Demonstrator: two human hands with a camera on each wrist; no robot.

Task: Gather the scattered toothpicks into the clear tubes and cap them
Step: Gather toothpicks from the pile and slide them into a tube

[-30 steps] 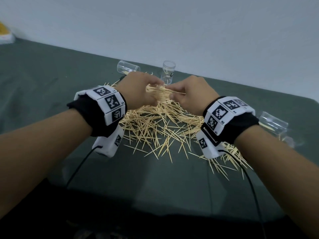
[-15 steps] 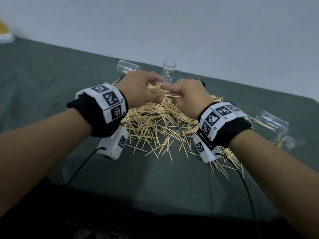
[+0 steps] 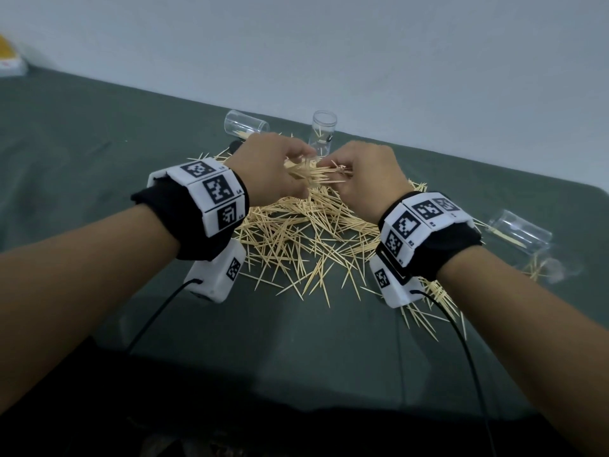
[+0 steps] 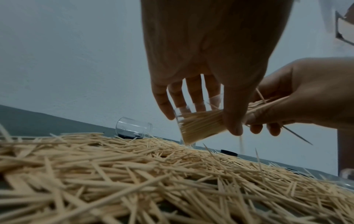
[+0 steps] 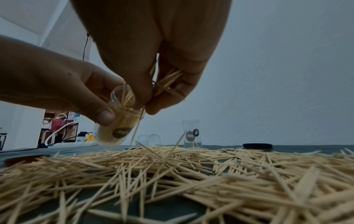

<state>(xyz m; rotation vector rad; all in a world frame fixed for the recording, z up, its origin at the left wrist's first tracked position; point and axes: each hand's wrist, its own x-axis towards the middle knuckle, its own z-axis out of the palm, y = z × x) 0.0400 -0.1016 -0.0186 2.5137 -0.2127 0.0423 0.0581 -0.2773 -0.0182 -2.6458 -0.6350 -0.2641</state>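
Left fingers curled round tube, thumb on its front. Right fingers pinching toothpicks at its mouth. Below both, loose pile.

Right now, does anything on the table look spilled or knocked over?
Yes. A big toothpick pile lies scattered across the green cloth. Two clear tubes lie tipped over, one at the back and one at the right. The left hand holds a nearly full tube, and loose toothpicks hang outside its mouth.
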